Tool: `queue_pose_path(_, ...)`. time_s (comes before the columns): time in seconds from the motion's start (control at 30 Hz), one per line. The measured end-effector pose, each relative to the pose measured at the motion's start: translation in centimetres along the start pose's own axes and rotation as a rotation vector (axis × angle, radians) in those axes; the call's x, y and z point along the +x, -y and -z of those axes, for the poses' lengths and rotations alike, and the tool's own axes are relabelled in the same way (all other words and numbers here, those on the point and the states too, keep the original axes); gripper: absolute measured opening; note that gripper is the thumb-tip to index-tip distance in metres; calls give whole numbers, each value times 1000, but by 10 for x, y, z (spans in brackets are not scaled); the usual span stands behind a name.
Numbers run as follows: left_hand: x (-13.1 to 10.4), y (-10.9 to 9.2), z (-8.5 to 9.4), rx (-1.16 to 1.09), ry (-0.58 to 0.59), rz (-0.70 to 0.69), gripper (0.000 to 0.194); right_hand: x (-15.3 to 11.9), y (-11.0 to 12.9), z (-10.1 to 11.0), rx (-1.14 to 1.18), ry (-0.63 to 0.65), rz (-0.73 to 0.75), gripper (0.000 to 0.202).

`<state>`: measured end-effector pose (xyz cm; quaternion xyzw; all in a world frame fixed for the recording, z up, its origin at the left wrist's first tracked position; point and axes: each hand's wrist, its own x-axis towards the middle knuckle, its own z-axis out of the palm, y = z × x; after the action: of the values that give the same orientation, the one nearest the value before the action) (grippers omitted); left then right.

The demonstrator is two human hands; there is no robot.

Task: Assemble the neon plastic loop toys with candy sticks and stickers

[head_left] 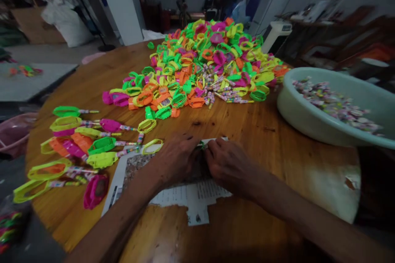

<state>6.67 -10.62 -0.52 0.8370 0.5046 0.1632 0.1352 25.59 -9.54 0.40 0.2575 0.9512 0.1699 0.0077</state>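
Observation:
My left hand and my right hand meet over a printed paper sheet on the wooden table. Both are closed, fingertips bent in towards each other. A small bit of green shows between them; the fingers hide the rest, so I cannot tell what it is. Close to my left hand lies a yellow toy watch. Further left, several bright plastic toy watches lie in loose rows, such as a green toy watch, many with a wrapped candy roll at one end.
A big heap of coloured toy watches covers the table's far side, with candy rolls among them. At the right stands a pale green basin of small wrapped candies. The round wooden table has a worn patch near its right edge.

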Motion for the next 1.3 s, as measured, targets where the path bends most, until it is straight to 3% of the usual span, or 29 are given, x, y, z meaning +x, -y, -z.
queue_pose_path(0.13,0,0,-1,-4,-25,-11,18,0,3,-2,9,-1,12,15)
queue_pose_path(0.23,1,0,0,-22,-24,2,20,-2,2,-5,93,-34,-64,14)
queue_pose_path(0.37,-5,11,10,64,-48,47,28,4,-21,-11,370,-44,-344,25)
queue_pose_path(0.47,-16,30,22,188,-124,60,31,22,-52,-21,392,-95,-580,28)
queue_pose_path(0.53,-25,43,28,261,-160,56,30,39,-73,-29,380,-95,-656,31)
queue_pose_path(0.73,-47,64,35,270,-66,170,38,84,-105,-45,385,-14,-752,29)
queue_pose_path(1.0,-79,87,51,282,-23,320,44,88,-106,-45,357,36,-781,35)
queue_pose_path(1.13,-68,84,51,281,-141,295,41,80,-107,-48,359,47,-780,30)
queue_pose_path(1.2,-50,78,49,321,-191,273,39,75,-107,-49,355,40,-774,27)
queue_pose_path(1.3,-15,68,44,422,-178,271,35,67,-102,-48,350,9,-760,22)
